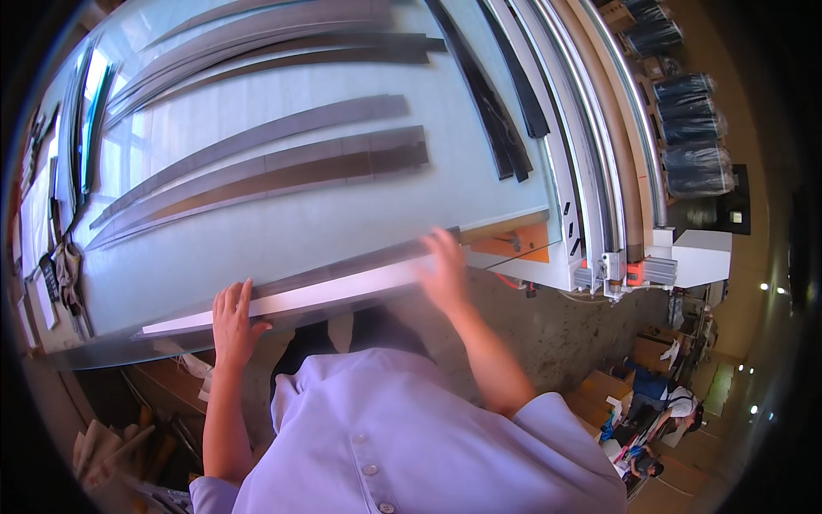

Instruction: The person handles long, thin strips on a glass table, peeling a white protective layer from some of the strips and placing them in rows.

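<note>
Along the near edge of the glass-like table lies a long white strip [342, 287], on top of a dark grey strip [347, 265] that shows along its far side. My left hand [235, 324] rests across the left part of both strips, its fingers stretched out and its thumb apart. Over their right end is my right hand [445, 272], smeared by motion. Whether its fingers grip anything is unclear. Several more dark grey strips [342, 158] lie in rows farther back on the pale tabletop [282, 218].
Black strips [479, 94] lie at the table's right side, beside long metal rollers [599, 111]. An orange panel [527, 243] sits at the near right corner. Plastic-wrapped dark bundles [695, 167] stand beyond. Other people [672, 407] are at the lower right.
</note>
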Demonstrator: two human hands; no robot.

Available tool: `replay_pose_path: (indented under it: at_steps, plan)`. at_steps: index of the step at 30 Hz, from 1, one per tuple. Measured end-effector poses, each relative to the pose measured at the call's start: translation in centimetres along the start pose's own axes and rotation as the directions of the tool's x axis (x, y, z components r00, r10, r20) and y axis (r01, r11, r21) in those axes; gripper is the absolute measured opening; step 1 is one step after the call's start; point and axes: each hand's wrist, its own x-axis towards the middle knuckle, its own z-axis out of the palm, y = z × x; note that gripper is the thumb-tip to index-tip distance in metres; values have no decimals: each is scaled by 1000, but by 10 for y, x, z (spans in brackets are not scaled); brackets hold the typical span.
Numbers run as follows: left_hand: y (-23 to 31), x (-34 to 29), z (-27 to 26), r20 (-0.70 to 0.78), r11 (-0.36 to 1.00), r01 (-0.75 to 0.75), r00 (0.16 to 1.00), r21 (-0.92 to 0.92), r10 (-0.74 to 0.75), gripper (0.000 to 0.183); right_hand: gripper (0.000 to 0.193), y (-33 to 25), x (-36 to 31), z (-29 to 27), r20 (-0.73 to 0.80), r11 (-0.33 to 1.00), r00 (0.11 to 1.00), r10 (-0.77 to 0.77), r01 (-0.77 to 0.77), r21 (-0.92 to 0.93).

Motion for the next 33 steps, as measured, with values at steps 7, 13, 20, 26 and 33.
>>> replay_pose_path:
  at_steps: [7, 13, 20, 26, 33]
  plan:
    - [2, 6, 18, -1, 999, -1, 1000, -42, 1, 91, 30, 60, -14, -2, -112, 779, 806, 581, -511, 363]
    - [3, 12, -3, 16, 999, 6, 1000, -53, -5, 86, 15, 32, 44, -13, -187, 997, 980, 69, -73, -13]
    - [-13, 96, -8, -151, 1000, 12, 988, 12, -10, 72, 32, -20, 180, 21, 14, 896, 898, -439, 437, 80]
    - [-26, 144, -7, -172, 987, 90, 983, 135, -66, 70, 26, -45, 208, 44, 341, 899, 843, -417, 437, 20]
    - [-32, 148, -3, -202, 994, 61, 979, 96, -41, 68, 6, -42, 228, 41, 402, 833, 761, -509, 553, 10]
